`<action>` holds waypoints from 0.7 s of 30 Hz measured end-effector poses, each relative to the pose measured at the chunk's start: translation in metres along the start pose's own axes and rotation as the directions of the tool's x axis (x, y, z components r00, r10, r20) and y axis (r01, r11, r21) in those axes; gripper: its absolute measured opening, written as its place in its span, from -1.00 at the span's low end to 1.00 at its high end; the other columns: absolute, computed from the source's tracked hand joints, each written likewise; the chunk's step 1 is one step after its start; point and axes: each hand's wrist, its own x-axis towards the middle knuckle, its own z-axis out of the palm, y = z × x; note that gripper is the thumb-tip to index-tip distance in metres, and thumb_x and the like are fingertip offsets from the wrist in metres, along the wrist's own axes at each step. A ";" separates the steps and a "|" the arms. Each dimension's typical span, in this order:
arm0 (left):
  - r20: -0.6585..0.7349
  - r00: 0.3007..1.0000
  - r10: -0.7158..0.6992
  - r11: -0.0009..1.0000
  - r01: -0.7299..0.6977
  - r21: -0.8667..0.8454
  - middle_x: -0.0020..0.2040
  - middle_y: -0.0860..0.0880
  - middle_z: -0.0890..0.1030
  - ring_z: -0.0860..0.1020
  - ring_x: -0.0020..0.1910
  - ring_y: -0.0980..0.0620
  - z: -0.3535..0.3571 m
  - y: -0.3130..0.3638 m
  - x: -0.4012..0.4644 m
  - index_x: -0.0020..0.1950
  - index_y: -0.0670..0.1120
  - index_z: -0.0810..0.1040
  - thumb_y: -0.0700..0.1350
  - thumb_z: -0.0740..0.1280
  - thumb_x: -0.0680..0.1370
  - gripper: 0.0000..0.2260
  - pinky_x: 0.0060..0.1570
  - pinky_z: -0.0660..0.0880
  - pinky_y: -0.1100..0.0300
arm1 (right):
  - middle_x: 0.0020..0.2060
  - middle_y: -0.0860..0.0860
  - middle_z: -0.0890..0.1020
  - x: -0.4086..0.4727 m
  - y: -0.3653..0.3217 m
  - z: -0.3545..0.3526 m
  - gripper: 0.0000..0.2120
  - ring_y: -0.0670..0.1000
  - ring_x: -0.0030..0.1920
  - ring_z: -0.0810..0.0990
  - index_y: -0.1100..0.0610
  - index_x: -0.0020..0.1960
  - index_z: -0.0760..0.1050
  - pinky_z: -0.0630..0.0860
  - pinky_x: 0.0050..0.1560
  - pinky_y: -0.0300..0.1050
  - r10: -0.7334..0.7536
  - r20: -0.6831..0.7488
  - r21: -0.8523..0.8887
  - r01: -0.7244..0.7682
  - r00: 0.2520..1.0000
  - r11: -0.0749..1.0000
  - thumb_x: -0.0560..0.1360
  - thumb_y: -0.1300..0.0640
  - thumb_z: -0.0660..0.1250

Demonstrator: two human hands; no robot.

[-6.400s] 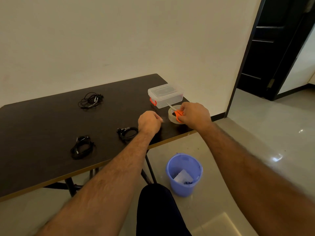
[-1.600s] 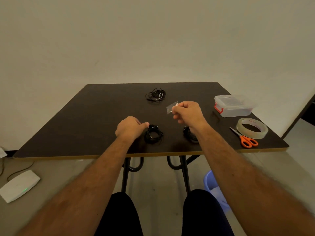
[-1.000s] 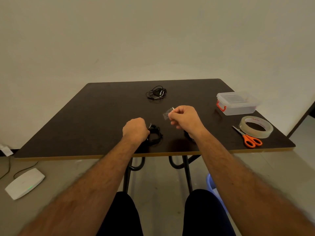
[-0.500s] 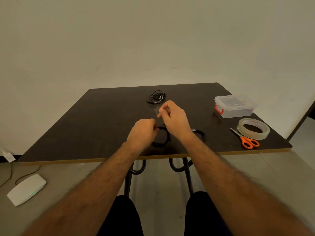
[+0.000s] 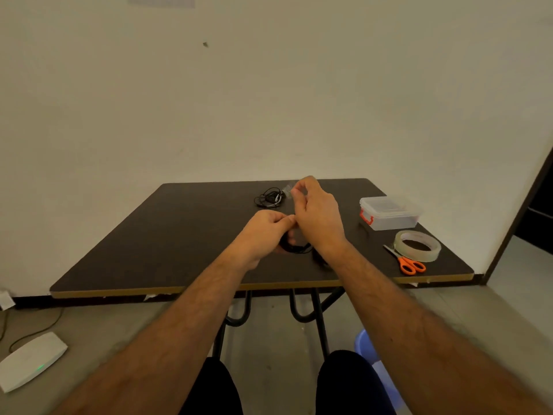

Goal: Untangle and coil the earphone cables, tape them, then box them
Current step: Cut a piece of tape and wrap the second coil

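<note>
At the start the right hand (image 5: pixel 318 217) was at the scissors (image 5: pixel 411 265) and the tape roll (image 5: pixel 417 245), cutting; now both lie alone on the table. The right hand has come to the middle with a small piece of tape (image 5: pixel 288 191) pinched in its fingertips, and it has raised this piece higher than half a second ago. The left hand (image 5: pixel 264 230) has taken one coil (image 5: pixel 294 248) off the table and holds it just under the right hand. The two hands now touch.
</note>
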 end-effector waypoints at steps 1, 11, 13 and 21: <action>0.030 0.999 -0.021 0.999 0.022 -0.039 -0.24 -0.06 0.56 0.57 -0.21 0.05 0.000 0.007 -0.006 -0.07 -0.18 0.61 -0.05 0.21 0.67 -0.72 -0.04 0.64 0.03 | -0.45 -0.09 0.47 -0.001 -0.006 -0.006 -0.89 -0.08 -0.46 0.45 0.08 0.04 0.42 0.34 -0.45 -0.15 -0.004 -0.017 0.000 0.004 1.000 1.000 0.65 0.07 0.16; -0.021 0.974 0.227 0.973 -0.226 0.047 -0.35 0.02 0.51 0.43 -0.24 -0.02 -0.002 0.073 -0.068 -0.21 -0.08 0.43 0.02 0.07 0.70 -0.65 -0.08 0.39 0.07 | -0.51 -0.04 0.47 -0.019 -0.080 -0.070 -0.94 -0.11 -0.57 0.37 0.04 0.01 0.39 0.26 -0.54 -0.24 -0.133 -0.193 0.169 0.166 0.972 0.972 0.65 0.12 0.18; -0.073 0.958 0.278 0.959 -0.272 0.081 -0.41 0.05 0.43 0.36 -0.27 -0.05 -0.006 0.096 -0.071 -0.23 -0.08 0.38 -0.02 0.06 0.69 -0.67 -0.14 0.34 0.05 | -0.50 -0.04 0.47 -0.010 -0.097 -0.080 -0.95 -0.11 -0.56 0.36 0.04 0.02 0.40 0.28 -0.52 -0.24 -0.124 -0.221 0.234 0.176 0.967 0.956 0.65 0.12 0.19; -0.112 0.926 0.360 0.926 -0.340 0.163 -0.44 0.07 0.34 0.28 -0.32 0.00 -0.016 0.139 -0.069 -0.27 -0.06 0.32 -0.08 0.06 0.68 -0.68 -0.16 0.30 -0.02 | -0.23 0.05 0.69 0.017 -0.122 -0.141 -0.93 -0.03 -0.25 0.70 0.10 -0.04 0.48 0.65 -0.13 -0.02 -0.134 -0.027 0.391 0.134 0.991 0.911 0.61 0.15 0.26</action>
